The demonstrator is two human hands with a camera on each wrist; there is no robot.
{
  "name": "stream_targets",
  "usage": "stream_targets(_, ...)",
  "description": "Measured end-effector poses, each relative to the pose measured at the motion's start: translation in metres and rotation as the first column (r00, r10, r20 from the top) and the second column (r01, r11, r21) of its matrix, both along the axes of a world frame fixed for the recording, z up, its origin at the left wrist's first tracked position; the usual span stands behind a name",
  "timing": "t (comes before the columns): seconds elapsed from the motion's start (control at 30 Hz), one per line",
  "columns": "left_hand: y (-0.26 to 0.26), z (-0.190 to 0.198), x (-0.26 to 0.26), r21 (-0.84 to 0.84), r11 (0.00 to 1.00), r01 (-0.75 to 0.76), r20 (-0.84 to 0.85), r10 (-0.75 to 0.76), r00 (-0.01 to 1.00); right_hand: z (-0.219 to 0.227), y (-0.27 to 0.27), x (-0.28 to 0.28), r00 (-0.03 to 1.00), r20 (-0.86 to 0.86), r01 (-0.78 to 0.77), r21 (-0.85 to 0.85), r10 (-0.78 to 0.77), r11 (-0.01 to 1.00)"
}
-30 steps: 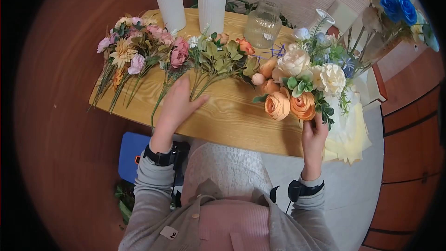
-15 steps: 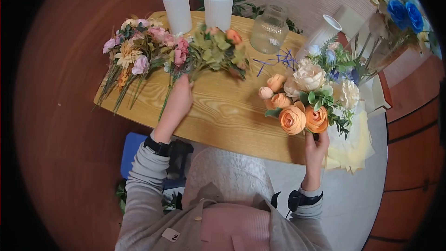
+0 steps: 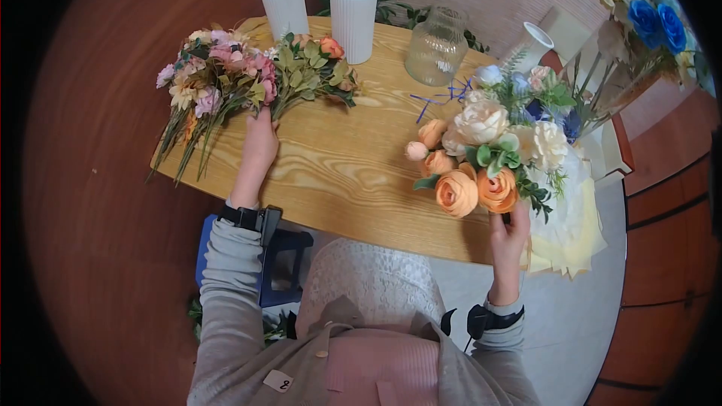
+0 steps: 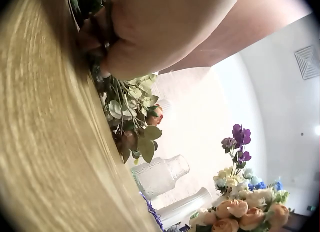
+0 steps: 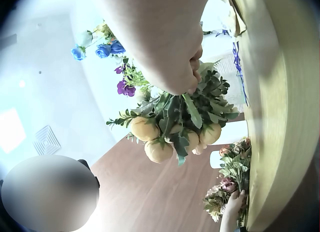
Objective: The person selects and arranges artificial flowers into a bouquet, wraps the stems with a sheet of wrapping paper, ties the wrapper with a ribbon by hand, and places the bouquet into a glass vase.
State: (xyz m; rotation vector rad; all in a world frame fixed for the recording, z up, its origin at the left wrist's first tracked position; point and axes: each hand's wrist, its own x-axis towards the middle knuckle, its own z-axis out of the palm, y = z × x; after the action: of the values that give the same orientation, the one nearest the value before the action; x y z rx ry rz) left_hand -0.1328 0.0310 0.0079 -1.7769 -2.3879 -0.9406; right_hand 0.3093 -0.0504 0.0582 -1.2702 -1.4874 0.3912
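Left hand (image 3: 259,149) gripping stems (image 3: 279,107), right hand (image 3: 509,237) — one bouquet (image 3: 481,122), one glass vase (image 3: 436,51)

We have flowers (image 3: 228,68) on the table (image 3: 338,169) at ten o'clock, two vases (image 3: 353,26) near twelve, a jar (image 3: 436,49) at one and a bouquet (image 3: 485,124) at two.

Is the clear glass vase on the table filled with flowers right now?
No, the glass vase stands with no stems in it, behind the purple-blue ties.
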Motion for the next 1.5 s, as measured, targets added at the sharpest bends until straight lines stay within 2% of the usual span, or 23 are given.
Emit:
stream_targets(0.1, -0.014, 0.013, 0.004, 0.006, 0.999, 0.046, -0.005, -0.046, 0.999, 0.005, -0.001, 0.003, 0.945, 0.319, -0.057, -0.063, 0.074, 0.996)
stream_targets(0.17, -0.025, 0.021, 0.011, 0.038, 0.992, 0.117, 0.002, -0.117, 0.993, 0.011, -0.001, -0.01, 0.948, 0.306, -0.076, -0.034, 0.083, 0.997)
stream_targets(0.27, -0.047, 0.038, 0.027, 0.068, 0.981, 0.182, -0.14, -0.171, 0.975, 0.02, 0.007, -0.023, 0.929, 0.352, -0.136, 0.035, 0.115, 0.99)
stream_targets(0.33, -0.069, 0.059, 0.057, 0.118, 0.944, 0.308, -0.166, -0.287, 0.943, 0.023, 0.01, -0.03, 0.904, 0.392, -0.189, 0.013, 0.169, 0.982)
stream_targets(0.37, -0.08, 0.062, 0.07, -0.054, 0.909, 0.414, 0.015, -0.413, 0.91, 0.024, 0.013, -0.035, 0.913, 0.363, -0.218, 0.043, 0.189, 0.975)
stream_targets(0.4, -0.089, 0.064, 0.083, -0.203, 0.826, 0.526, 0.213, -0.487, 0.847, 0.026, 0.013, -0.041, 0.916, 0.359, -0.207, 0.04, 0.179, 0.978)
stream_targets(0.47, -0.096, 0.076, 0.113, -0.314, 0.488, 0.814, 0.734, -0.418, 0.534, 0.032, 0.013, -0.052, 0.91, 0.353, -0.231, 0.001, 0.216, 0.973)
stream_targets(0.53, -0.098, 0.058, 0.144, -0.1, 0.486, 0.868, 0.779, -0.504, 0.372, 0.033, 0.013, -0.063, 0.908, 0.331, -0.256, -0.051, 0.258, 0.965)
stream_targets(0.6, -0.09, 0.037, 0.161, -0.029, 0.51, 0.86, 0.801, -0.503, 0.325, 0.03, 0.013, -0.074, 0.9, 0.249, -0.371, 0.005, 0.359, 0.928)
stream_targets(0.67, -0.077, 0.016, 0.18, 0.038, 0.523, 0.852, 0.818, -0.505, 0.274, 0.022, 0.011, -0.083, 0.887, 0.291, -0.4, 0.099, 0.358, 0.911)
stream_targets(0.73, -0.062, 0.002, 0.201, 0.443, 0.661, 0.605, 0.808, -0.587, 0.05, 0.034, 0.001, -0.09, 0.826, 0.269, -0.464, -0.178, 0.496, 0.868)
stream_targets(0.77, -0.068, 0.037, 0.208, 0.532, 0.601, 0.596, 0.798, -0.591, -0.115, 0.036, 0.003, -0.088, 0.774, 0.334, -0.468, -0.271, 0.538, 0.841)
stream_targets(0.8, -0.07, 0.043, 0.209, 0.53, 0.596, 0.603, 0.799, -0.59, -0.12, 0.035, 0.003, -0.088, 0.78, 0.332, -0.46, -0.271, 0.53, 0.846)
stream_targets(0.87, -0.074, 0.047, 0.211, 0.404, 0.808, 0.428, 0.855, -0.168, -0.491, 0.032, 0.004, -0.089, 0.764, 0.336, -0.542, -0.129, 0.551, 0.83)
stream_targets(0.93, -0.077, 0.05, 0.214, 0.389, 0.826, 0.407, 0.856, -0.161, -0.492, 0.034, 0.003, -0.089, 0.735, 0.344, -0.547, -0.206, 0.584, 0.811)
stream_targets(1.0, -0.078, 0.051, 0.218, 0.268, 0.913, 0.308, 0.919, -0.147, -0.366, 0.036, 0.002, -0.088, 0.708, 0.353, -0.543, -0.281, 0.612, 0.791)
stream_targets(1.07, -0.079, 0.051, 0.218, 0.255, 0.927, 0.276, 0.926, -0.152, -0.346, 0.034, 0.0, -0.089, 0.7, 0.27, -0.578, -0.329, 0.661, 0.747)
stream_targets(1.17, -0.079, 0.044, 0.212, 0.318, 0.924, 0.211, 0.925, -0.254, -0.281, 0.028, 0.0, -0.087, 0.691, 0.251, -0.65, -0.195, 0.678, 0.734)
stream_targets(1.3, -0.08, 0.041, 0.208, 0.438, 0.878, 0.192, 0.88, -0.374, -0.293, 0.04, -0.001, -0.073, 0.672, 0.232, -0.672, -0.207, 0.703, 0.711)
stream_targets(1.37, -0.079, 0.045, 0.203, 0.47, 0.865, 0.177, 0.857, -0.399, -0.327, 0.048, 0.0, -0.057, 0.631, 0.15, -0.728, -0.225, 0.761, 0.648)
stream_targets(1.4, -0.076, 0.047, 0.199, 0.505, 0.849, 0.155, 0.831, -0.43, -0.352, 0.046, 0.002, -0.047, 0.643, 0.153, -0.716, -0.23, 0.751, 0.659)
stream_targets(1.47, -0.077, 0.047, 0.187, 0.52, 0.84, 0.154, 0.808, -0.426, -0.407, 0.039, 0.004, -0.022, 0.831, 0.277, -0.475, -0.095, 0.482, 0.875)
stream_targets(1.5, -0.077, 0.047, 0.184, 0.552, 0.822, 0.136, 0.771, -0.442, -0.458, 0.042, 0.006, -0.007, 0.884, 0.247, -0.385, -0.097, 0.397, 0.918)
